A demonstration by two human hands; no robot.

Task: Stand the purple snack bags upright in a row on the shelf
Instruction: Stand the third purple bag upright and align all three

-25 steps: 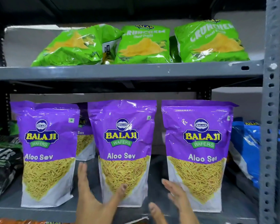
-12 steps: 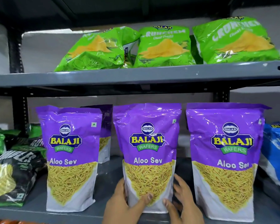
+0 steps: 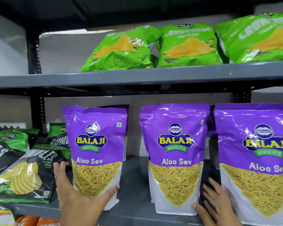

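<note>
Done: L bag (image 3: 96, 144), mid bag (image 3: 175, 144), R bag (image 3: 260, 144), all purple, upright in front row on lower shelf (image 3: 132, 176), labels fwd, gaps btwn.
To do: prob. only squaring up & spacing; 4th bag (image 3: 127, 110) behind L bag, mostly hidden, can't tell if lined up.
L hand (image 3: 77, 201): low on L bag, fingers straight & apart along its left edge, thumb across front.
R hand (image 3: 217, 206): in gap btwn mid & R bags, fingers spread, thumb touching mid bag's bottom corner.

Lower shelf (image 3: 134, 175), grey metal: three purple snack bags (image 3: 175, 144) stand upright in a row along the near edge, gaps between them. Black-and-green bags (image 3: 23, 176) lie at left. Upper shelf (image 3: 137, 77): three green bags (image 3: 186, 46), reclined.
</note>
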